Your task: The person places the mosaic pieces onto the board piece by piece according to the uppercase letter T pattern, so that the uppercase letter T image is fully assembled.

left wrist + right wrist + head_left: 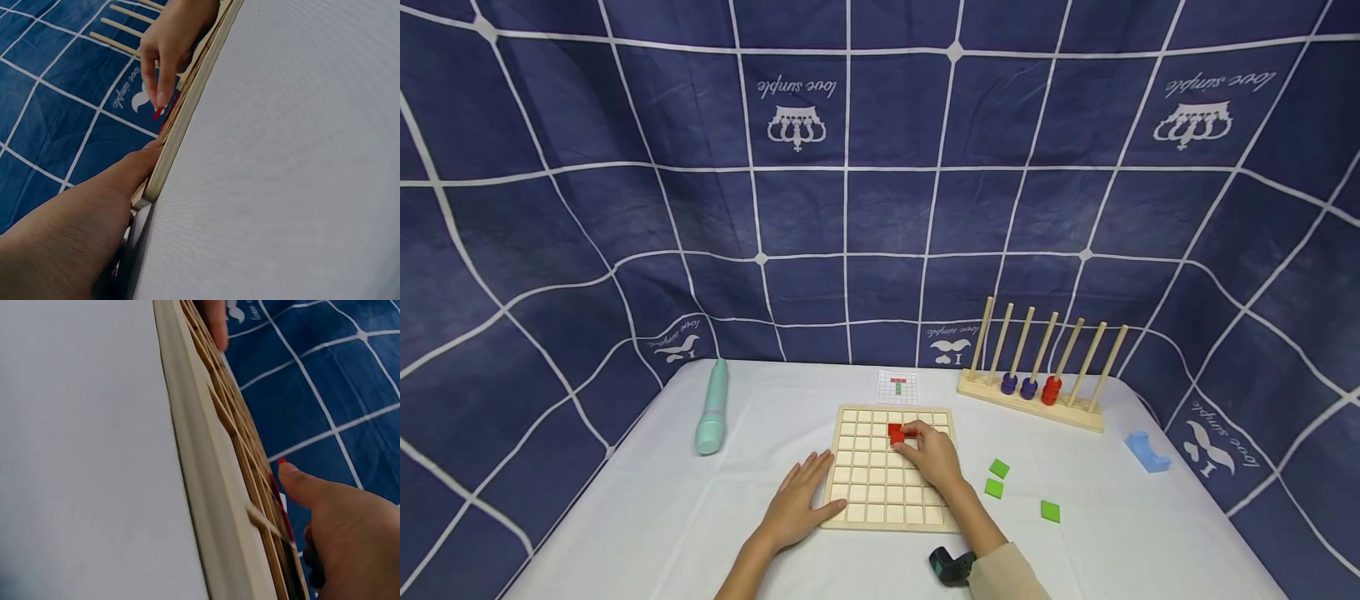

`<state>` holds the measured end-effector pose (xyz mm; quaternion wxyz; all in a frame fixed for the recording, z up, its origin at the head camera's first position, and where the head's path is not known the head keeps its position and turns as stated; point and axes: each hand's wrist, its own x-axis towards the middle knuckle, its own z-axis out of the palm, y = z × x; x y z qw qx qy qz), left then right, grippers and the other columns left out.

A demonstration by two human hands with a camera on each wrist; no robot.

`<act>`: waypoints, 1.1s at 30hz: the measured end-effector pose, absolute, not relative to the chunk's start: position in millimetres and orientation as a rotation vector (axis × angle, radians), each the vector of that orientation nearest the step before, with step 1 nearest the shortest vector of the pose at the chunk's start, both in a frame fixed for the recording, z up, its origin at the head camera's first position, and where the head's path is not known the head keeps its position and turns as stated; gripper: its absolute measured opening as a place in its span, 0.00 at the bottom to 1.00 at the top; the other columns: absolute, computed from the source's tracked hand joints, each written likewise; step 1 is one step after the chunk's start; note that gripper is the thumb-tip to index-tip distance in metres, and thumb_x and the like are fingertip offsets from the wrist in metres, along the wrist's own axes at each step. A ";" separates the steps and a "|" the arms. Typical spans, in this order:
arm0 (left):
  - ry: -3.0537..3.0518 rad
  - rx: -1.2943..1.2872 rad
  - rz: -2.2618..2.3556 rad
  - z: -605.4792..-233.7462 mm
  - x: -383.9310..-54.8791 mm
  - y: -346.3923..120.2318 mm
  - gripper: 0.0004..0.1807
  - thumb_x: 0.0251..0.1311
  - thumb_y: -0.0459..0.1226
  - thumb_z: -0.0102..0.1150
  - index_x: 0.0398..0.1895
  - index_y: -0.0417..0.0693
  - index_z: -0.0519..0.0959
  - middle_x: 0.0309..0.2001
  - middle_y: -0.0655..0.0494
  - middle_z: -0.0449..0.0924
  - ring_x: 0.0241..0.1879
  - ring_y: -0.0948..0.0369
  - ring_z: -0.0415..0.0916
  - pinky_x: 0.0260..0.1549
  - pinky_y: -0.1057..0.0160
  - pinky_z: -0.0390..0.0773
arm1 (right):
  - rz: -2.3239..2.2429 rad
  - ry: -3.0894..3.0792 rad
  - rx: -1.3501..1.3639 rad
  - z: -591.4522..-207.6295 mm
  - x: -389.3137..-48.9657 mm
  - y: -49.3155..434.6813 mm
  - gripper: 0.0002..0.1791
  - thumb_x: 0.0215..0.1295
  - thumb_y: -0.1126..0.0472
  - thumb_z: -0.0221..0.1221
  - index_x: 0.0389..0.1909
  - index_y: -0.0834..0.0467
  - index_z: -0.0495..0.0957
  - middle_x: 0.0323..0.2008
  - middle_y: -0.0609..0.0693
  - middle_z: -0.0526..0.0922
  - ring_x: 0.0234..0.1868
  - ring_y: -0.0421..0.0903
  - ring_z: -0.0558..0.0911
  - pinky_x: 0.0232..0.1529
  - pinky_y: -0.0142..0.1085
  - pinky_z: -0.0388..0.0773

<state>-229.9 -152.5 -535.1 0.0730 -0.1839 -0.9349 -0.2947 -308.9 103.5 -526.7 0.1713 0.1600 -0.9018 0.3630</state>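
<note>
A wooden grid board (868,492) lies on the white table, with red square tiles (895,429) in its upper part. Over those tiles, my right hand (934,454) pinches a red tile (157,114) between thumb and fingertips, just above the board in the left wrist view. My left hand (797,500) rests at the board's left edge, fingers extended on the cloth and thumb on the frame near the lower corner. Right of the board lie three green square tiles (1050,511). Behind the board is a small pattern card (898,387) with a red and green T shape.
A wooden peg rack (1030,402) with purple and red beads stands at the back right. A light blue curved piece (1147,452) lies further right. At the left is a mint-green cylindrical object (712,408). A dark object (951,567) sits by my right forearm.
</note>
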 end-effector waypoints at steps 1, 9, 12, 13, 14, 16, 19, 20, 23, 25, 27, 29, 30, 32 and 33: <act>-2.808 -0.552 -0.885 -535.0 -229.9 -152.5 0.46 0.54 0.61 0.54 0.68 0.41 0.58 0.68 0.46 0.57 0.69 0.48 0.47 0.65 0.46 0.43 | 1.028 -2.559 0.446 -526.6 -310.8 99.2 0.17 0.50 0.50 0.68 0.40 0.53 0.81 0.10 0.38 0.60 0.13 0.34 0.57 0.13 0.27 0.55; -2.812 -0.553 -0.893 -534.8 -230.3 -151.4 0.45 0.54 0.60 0.55 0.68 0.42 0.58 0.68 0.47 0.57 0.69 0.49 0.47 0.66 0.46 0.43 | 1.034 -2.536 0.422 -525.9 -322.3 76.0 0.16 0.50 0.52 0.68 0.39 0.54 0.81 0.11 0.39 0.62 0.13 0.35 0.59 0.12 0.29 0.56; -2.821 -0.551 -0.884 -535.1 -230.5 -151.0 0.45 0.54 0.60 0.55 0.68 0.42 0.58 0.68 0.47 0.57 0.69 0.50 0.47 0.66 0.47 0.43 | 1.033 -2.538 0.388 -527.2 -324.7 72.6 0.16 0.49 0.53 0.69 0.38 0.54 0.81 0.11 0.39 0.63 0.13 0.35 0.60 0.12 0.28 0.57; -2.825 -0.548 -0.882 -535.0 -230.2 -151.0 0.45 0.54 0.60 0.55 0.68 0.42 0.58 0.68 0.48 0.57 0.69 0.50 0.47 0.66 0.47 0.43 | 1.024 -2.535 0.385 -527.6 -325.1 71.7 0.15 0.49 0.53 0.69 0.38 0.55 0.81 0.11 0.39 0.63 0.13 0.35 0.60 0.12 0.29 0.58; -2.826 -0.545 -0.879 -534.9 -229.9 -151.3 0.45 0.54 0.60 0.55 0.68 0.42 0.58 0.68 0.48 0.57 0.69 0.50 0.47 0.66 0.47 0.43 | 1.013 -2.532 0.384 -528.0 -325.5 70.9 0.15 0.49 0.53 0.69 0.37 0.55 0.81 0.11 0.39 0.63 0.13 0.35 0.60 0.12 0.29 0.58; -2.822 -0.537 -0.877 -534.4 -229.3 -151.9 0.45 0.54 0.60 0.55 0.68 0.42 0.58 0.68 0.48 0.57 0.69 0.50 0.47 0.66 0.47 0.43 | 0.989 -2.523 0.381 -528.1 -326.1 69.0 0.15 0.48 0.53 0.69 0.37 0.55 0.82 0.10 0.39 0.64 0.13 0.36 0.61 0.13 0.30 0.60; -2.821 -0.528 -0.863 -533.9 -228.6 -153.0 0.45 0.54 0.60 0.56 0.68 0.42 0.59 0.68 0.47 0.58 0.68 0.49 0.48 0.66 0.47 0.44 | 0.929 -2.528 0.378 -528.6 -327.1 66.1 0.15 0.48 0.52 0.69 0.36 0.54 0.82 0.10 0.39 0.66 0.14 0.38 0.64 0.17 0.31 0.64; -2.819 -0.526 -0.864 -533.8 -228.5 -153.2 0.45 0.54 0.59 0.56 0.68 0.42 0.59 0.68 0.47 0.58 0.68 0.49 0.48 0.66 0.47 0.44 | 0.907 -2.532 0.372 -528.9 -327.7 65.2 0.15 0.48 0.52 0.70 0.36 0.53 0.82 0.11 0.39 0.67 0.14 0.38 0.66 0.19 0.32 0.66; -2.820 -0.529 -0.874 -533.4 -228.2 -153.3 0.45 0.54 0.59 0.56 0.68 0.42 0.59 0.68 0.47 0.57 0.68 0.49 0.48 0.66 0.47 0.44 | 0.848 -2.540 0.352 -529.5 -328.6 63.3 0.14 0.47 0.51 0.70 0.34 0.52 0.83 0.13 0.40 0.74 0.18 0.42 0.73 0.25 0.35 0.68; -2.821 -0.533 -0.884 -533.4 -228.1 -153.1 0.45 0.54 0.59 0.55 0.68 0.42 0.58 0.68 0.47 0.57 0.69 0.49 0.48 0.66 0.47 0.43 | 0.828 -2.542 0.339 -529.8 -329.2 62.8 0.14 0.46 0.50 0.70 0.34 0.51 0.83 0.15 0.41 0.77 0.20 0.44 0.77 0.27 0.36 0.68; -2.819 -0.538 -0.887 -533.7 -228.4 -152.8 0.45 0.54 0.59 0.55 0.68 0.42 0.58 0.68 0.47 0.57 0.69 0.49 0.47 0.66 0.47 0.43 | 0.826 -2.544 0.328 -529.6 -329.3 62.6 0.14 0.46 0.51 0.70 0.34 0.51 0.83 0.16 0.41 0.78 0.21 0.45 0.78 0.27 0.37 0.68; -2.816 -0.540 -0.882 -534.0 -228.6 -152.6 0.45 0.54 0.59 0.55 0.68 0.42 0.59 0.68 0.47 0.57 0.69 0.49 0.48 0.66 0.47 0.43 | 0.825 -2.553 0.323 -528.8 -329.2 62.5 0.14 0.46 0.51 0.70 0.34 0.51 0.83 0.15 0.42 0.78 0.20 0.45 0.77 0.27 0.37 0.67; -2.813 -0.541 -0.879 -534.2 -228.8 -152.5 0.45 0.54 0.59 0.55 0.68 0.42 0.59 0.68 0.47 0.57 0.68 0.49 0.48 0.65 0.47 0.43 | 0.827 -2.556 0.321 -528.3 -329.1 62.4 0.14 0.46 0.51 0.70 0.34 0.51 0.83 0.14 0.41 0.77 0.20 0.45 0.77 0.27 0.37 0.67; -2.810 -0.544 -0.875 -534.6 -229.1 -152.4 0.44 0.54 0.59 0.55 0.68 0.41 0.59 0.68 0.47 0.57 0.68 0.49 0.48 0.65 0.47 0.44 | 0.818 -2.562 0.318 -527.4 -328.9 62.3 0.14 0.47 0.51 0.70 0.35 0.51 0.83 0.12 0.40 0.75 0.19 0.44 0.76 0.27 0.36 0.66; -2.810 -0.544 -0.874 -534.6 -228.9 -152.3 0.44 0.54 0.59 0.55 0.68 0.42 0.59 0.68 0.47 0.57 0.68 0.49 0.48 0.66 0.47 0.43 | 0.812 -2.563 0.318 -527.0 -328.8 62.3 0.14 0.47 0.51 0.70 0.35 0.51 0.83 0.12 0.40 0.73 0.18 0.43 0.75 0.27 0.36 0.66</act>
